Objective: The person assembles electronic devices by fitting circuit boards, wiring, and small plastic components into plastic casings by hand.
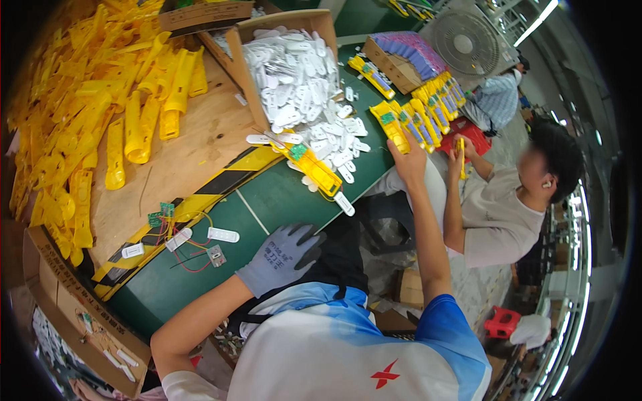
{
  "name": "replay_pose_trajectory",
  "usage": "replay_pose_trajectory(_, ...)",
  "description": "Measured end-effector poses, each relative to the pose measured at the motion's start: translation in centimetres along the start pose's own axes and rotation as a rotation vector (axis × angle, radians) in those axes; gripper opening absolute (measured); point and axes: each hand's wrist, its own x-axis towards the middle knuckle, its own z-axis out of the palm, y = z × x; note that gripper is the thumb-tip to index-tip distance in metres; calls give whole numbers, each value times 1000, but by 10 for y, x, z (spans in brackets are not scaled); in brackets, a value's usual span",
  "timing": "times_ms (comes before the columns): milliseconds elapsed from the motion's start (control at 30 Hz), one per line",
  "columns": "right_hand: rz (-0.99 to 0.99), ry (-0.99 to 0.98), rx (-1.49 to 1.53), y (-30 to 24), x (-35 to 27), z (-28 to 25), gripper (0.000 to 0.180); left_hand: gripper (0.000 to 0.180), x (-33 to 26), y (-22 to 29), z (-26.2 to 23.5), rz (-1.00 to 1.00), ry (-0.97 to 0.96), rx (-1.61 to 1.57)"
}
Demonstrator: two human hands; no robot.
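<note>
My left hand (284, 259), in a grey glove with dark fingertips, lies at the bench's near edge, fingers stretched out, holding nothing. My right arm reaches far to the right, where my bare right hand (409, 162) grips the near end of a yellow plastic housing (386, 119) with a green circuit board in it. That housing stands at the left end of a row of similar yellow housings (438, 100) with purple cells. Between my hands, another yellow housing (313, 167) with a green board lies tilted on the bench, white pieces at both its ends.
An open cardboard box (244, 77) spills small white plastic covers (328, 137) onto the green bench (247, 207). Yellow shells (87, 87) heap at left. Wired circuit boards (160, 217) lie near my left hand. A co-worker (498, 200) sits at right, holding a yellow piece; a fan (465, 41) stands beyond.
</note>
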Motion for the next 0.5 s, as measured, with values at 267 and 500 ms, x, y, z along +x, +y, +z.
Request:
replay_pose_trajectory(267, -232, 113, -188, 12, 7, 9, 53, 44, -16, -3, 20, 23, 117, 166)
replay_pose_trajectory(500, -118, 205, 440, -99, -104, -6, 24, 41, 1, -76, -140, -516, 930, 564)
